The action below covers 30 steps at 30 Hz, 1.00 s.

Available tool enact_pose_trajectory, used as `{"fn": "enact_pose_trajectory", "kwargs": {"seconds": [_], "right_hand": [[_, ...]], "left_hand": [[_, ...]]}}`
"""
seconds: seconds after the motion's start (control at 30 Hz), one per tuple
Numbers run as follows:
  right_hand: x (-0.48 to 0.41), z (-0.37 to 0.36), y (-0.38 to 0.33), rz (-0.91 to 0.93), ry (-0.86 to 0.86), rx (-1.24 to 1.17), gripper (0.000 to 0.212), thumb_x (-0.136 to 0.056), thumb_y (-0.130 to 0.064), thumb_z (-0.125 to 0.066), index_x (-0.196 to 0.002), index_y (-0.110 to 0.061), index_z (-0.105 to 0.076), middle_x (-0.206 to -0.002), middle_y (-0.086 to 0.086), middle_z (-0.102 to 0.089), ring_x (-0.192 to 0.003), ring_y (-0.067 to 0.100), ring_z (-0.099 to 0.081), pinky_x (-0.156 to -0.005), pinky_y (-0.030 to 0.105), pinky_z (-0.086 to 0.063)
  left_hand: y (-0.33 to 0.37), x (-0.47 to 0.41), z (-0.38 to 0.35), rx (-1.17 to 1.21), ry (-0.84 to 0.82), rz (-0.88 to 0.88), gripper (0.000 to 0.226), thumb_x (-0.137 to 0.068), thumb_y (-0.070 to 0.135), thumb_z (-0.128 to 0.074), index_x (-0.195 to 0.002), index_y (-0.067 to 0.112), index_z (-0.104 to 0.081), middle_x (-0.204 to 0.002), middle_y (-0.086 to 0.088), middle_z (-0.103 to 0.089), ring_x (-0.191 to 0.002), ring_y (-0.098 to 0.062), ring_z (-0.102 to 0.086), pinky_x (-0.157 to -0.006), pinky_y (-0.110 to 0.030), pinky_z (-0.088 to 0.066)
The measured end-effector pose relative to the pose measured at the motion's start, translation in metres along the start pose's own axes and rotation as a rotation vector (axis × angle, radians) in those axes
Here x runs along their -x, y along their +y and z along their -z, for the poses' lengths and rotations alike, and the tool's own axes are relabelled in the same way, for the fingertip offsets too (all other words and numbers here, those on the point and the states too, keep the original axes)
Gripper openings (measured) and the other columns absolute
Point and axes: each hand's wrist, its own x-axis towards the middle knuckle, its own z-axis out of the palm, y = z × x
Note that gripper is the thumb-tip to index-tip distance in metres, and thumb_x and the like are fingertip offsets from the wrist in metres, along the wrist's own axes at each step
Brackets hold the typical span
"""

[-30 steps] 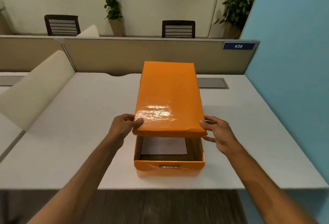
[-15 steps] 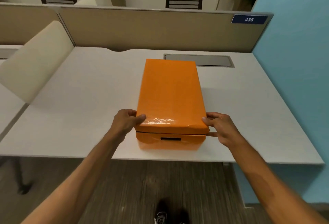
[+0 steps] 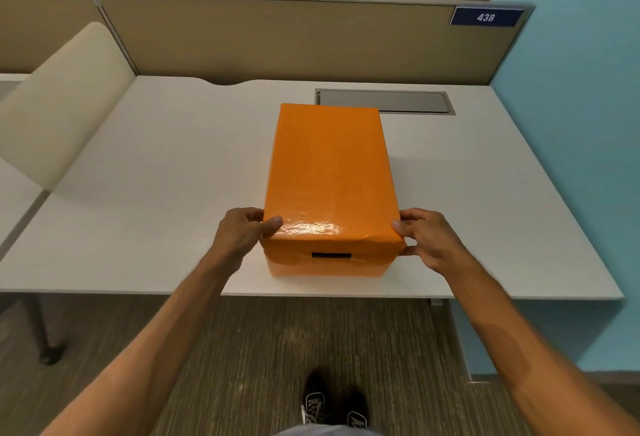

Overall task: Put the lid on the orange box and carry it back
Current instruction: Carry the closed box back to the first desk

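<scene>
The orange lid (image 3: 329, 172) sits flat on the orange box (image 3: 325, 266), which stands near the front edge of the white desk (image 3: 166, 172). Only a strip of the box's front wall shows below the lid, with a dark handle slot in it. My left hand (image 3: 242, 233) grips the lid's near left corner, thumb on top. My right hand (image 3: 427, 236) grips the near right corner the same way, where the lid's edge is a little crumpled. The box's inside is hidden.
A beige partition (image 3: 294, 41) with a blue 438 sign (image 3: 486, 16) closes the desk's far side. A grey cable hatch (image 3: 384, 101) lies behind the box. A blue wall (image 3: 571, 124) stands at the right, a cream divider (image 3: 59, 103) at the left. My shoes (image 3: 332, 408) are on the carpet.
The lid came down from a tilted, raised position and now covers the box fully. Both hands stayed on its near corners. The view has tipped downward.
</scene>
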Motion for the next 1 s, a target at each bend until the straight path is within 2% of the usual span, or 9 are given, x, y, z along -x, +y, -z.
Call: {"fn": "enact_pose_trajectory", "kwargs": {"seconds": [0.2,0.3,0.43,0.67,0.8,0.9,1.0], "right_hand": [[-0.001,-0.004,0.004,0.024,0.034,0.053,0.039,-0.094,-0.011,-0.062,-0.132,-0.009,-0.056,-0.127,0.013,-0.061,-0.114,0.034,-0.059,-0.090,0.060,-0.053],[-0.001,-0.006,0.007,0.045,0.048,0.105,0.041,-0.094,-0.013,-0.064,-0.134,-0.010,-0.056,-0.128,0.012,-0.062,-0.112,0.032,-0.060,-0.088,0.054,-0.056],[-0.002,-0.007,0.011,0.057,0.063,0.140,0.043,-0.093,-0.015,-0.065,-0.135,-0.011,-0.055,-0.128,0.012,-0.063,-0.111,0.032,-0.061,-0.088,0.055,-0.056],[-0.004,-0.007,0.016,0.058,0.082,0.137,0.045,-0.093,-0.017,-0.065,-0.136,-0.012,-0.054,-0.129,0.012,-0.062,-0.111,0.031,-0.061,-0.088,0.054,-0.056],[-0.008,-0.007,0.017,0.037,0.070,0.103,0.050,-0.094,-0.017,-0.064,-0.141,-0.016,-0.046,-0.132,0.010,-0.057,-0.110,0.030,-0.058,-0.078,0.046,-0.057],[-0.015,-0.009,0.017,0.062,0.066,0.071,0.059,-0.093,-0.016,-0.062,-0.146,-0.023,-0.037,-0.135,0.009,-0.052,-0.112,0.029,-0.055,-0.073,0.040,-0.054],[-0.025,-0.012,0.013,0.140,0.086,0.121,0.062,-0.093,-0.015,-0.062,-0.148,-0.027,-0.035,-0.140,0.010,-0.051,-0.115,0.029,-0.055,-0.081,0.042,-0.054]], "left_hand": [[-0.013,0.000,-0.002,0.047,0.020,-0.008,0.053,-0.087,0.031,-0.073,-0.130,0.004,-0.062,-0.121,-0.012,-0.070,-0.108,-0.032,-0.065,-0.100,-0.052,-0.050],[-0.020,0.000,-0.003,0.062,0.014,-0.011,0.052,-0.086,0.032,-0.074,-0.129,0.007,-0.062,-0.117,-0.007,-0.070,-0.102,-0.027,-0.066,-0.092,-0.044,-0.054],[-0.027,-0.003,-0.001,0.098,-0.011,-0.006,0.052,-0.083,0.033,-0.075,-0.128,0.010,-0.061,-0.105,0.004,-0.069,-0.096,-0.018,-0.066,-0.079,-0.032,-0.052],[-0.032,-0.008,-0.003,0.138,-0.045,-0.006,0.060,-0.083,0.034,-0.075,-0.134,0.012,-0.052,-0.127,-0.005,-0.062,-0.116,-0.030,-0.060,-0.087,-0.038,-0.051],[-0.033,-0.009,-0.003,0.216,-0.062,-0.021,0.081,-0.087,0.028,-0.073,-0.154,0.028,-0.027,-0.148,-0.008,-0.048,-0.129,-0.034,-0.051,-0.099,-0.049,-0.046],[-0.030,-0.011,-0.003,0.225,-0.129,-0.080,0.070,-0.090,0.023,-0.068,-0.151,0.032,-0.035,-0.147,-0.005,-0.051,-0.128,-0.031,-0.053,-0.094,-0.043,-0.049],[-0.024,-0.016,-0.001,0.208,-0.111,-0.063,0.068,-0.088,0.018,-0.072,-0.147,0.029,-0.040,-0.145,-0.005,-0.052,-0.122,-0.028,-0.055,-0.094,-0.044,-0.049]]}}
